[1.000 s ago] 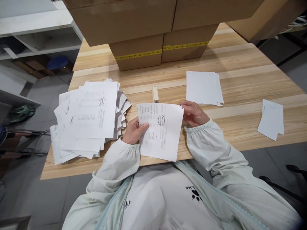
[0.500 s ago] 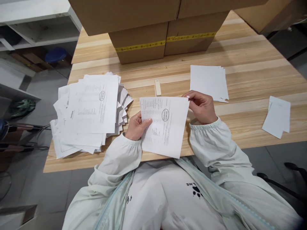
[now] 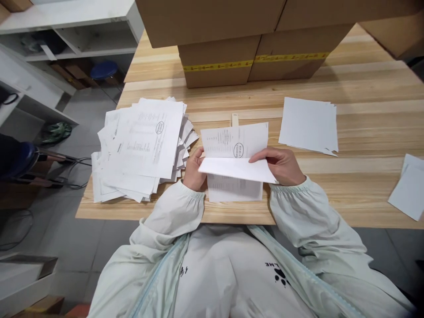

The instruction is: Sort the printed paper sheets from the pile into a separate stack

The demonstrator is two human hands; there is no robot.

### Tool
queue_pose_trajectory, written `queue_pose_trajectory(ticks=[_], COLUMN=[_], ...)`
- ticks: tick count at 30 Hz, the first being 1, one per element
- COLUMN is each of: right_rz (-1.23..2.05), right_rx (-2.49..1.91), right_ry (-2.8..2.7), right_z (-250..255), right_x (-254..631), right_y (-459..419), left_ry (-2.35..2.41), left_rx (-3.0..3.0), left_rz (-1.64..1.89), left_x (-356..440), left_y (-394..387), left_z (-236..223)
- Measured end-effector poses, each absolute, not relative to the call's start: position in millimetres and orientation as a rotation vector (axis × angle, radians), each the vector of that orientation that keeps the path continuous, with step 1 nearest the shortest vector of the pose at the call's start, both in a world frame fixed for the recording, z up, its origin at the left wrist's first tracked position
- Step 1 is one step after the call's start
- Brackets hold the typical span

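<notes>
I hold a printed sheet of paper [image 3: 232, 141] with a round stamp over the near edge of the wooden table [image 3: 364, 132]. A blank flap of the sheet lies folded across its middle. My left hand [image 3: 194, 170] grips its left edge, fingers curled round it. My right hand [image 3: 281, 165] pinches the folded flap at the right. A loose, messy pile of printed papers [image 3: 142, 148] lies just left of my left hand. A small beige stapler [image 3: 235, 119] lies right behind the held sheet.
A neat stack of blank sheets [image 3: 309, 126] lies right of my right hand, and a few more sheets [image 3: 409, 187] at the far right edge. Cardboard boxes [image 3: 232, 48] with yellow tape fill the back of the table. White shelving [image 3: 66, 35] and a blue stool [image 3: 104, 70] stand at the left.
The sheet was flat and held upright between both hands; now a flap of it lies folded across its middle. The view has shifted to the left.
</notes>
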State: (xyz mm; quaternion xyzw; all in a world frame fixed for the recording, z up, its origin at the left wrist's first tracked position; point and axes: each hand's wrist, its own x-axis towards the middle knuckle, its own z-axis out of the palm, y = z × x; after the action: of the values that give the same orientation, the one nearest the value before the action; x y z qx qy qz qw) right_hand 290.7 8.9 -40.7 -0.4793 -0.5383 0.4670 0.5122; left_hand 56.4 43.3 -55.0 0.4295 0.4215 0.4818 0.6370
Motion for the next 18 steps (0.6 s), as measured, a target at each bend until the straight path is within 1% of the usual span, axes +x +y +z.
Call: queue_pose_trajectory(ticks=[3, 5, 10, 12, 15, 18], right_rz=[1.082, 1.062, 1.098, 1.096, 1.1, 1.179], right_rx=[-1.188, -1.213, -1.208, -1.215, -1.234, -1.23], right_ry=[-1.235, -1.21, -1.177, -1.16, -1.045, -0.943], right_z=[-36.5, -35.0, -34.4, -37.6, -45.8, -51.4], right_x=[296.9, 298.9, 295.0, 293.3, 293.2, 294.5], right_y=[8.5, 8.7, 10.7, 11.6, 12.8, 14.5], left_ry=[0.918, 0.899, 0.861, 0.815, 0.789, 0.754], left_rx=[0.887, 0.908, 1.211, 1.316, 1.345, 1.213], left_rz=[1.048, 1.078, 1.381, 1.429, 1.4, 1.308], left_x=[55.2, 54.5, 55.5, 56.5, 56.9, 56.0], left_y=[43.1, 43.1, 41.0, 39.1, 37.1, 37.0], left_z=[-52.8, -53.3, -56.2, -55.3, -52.4, -50.2])
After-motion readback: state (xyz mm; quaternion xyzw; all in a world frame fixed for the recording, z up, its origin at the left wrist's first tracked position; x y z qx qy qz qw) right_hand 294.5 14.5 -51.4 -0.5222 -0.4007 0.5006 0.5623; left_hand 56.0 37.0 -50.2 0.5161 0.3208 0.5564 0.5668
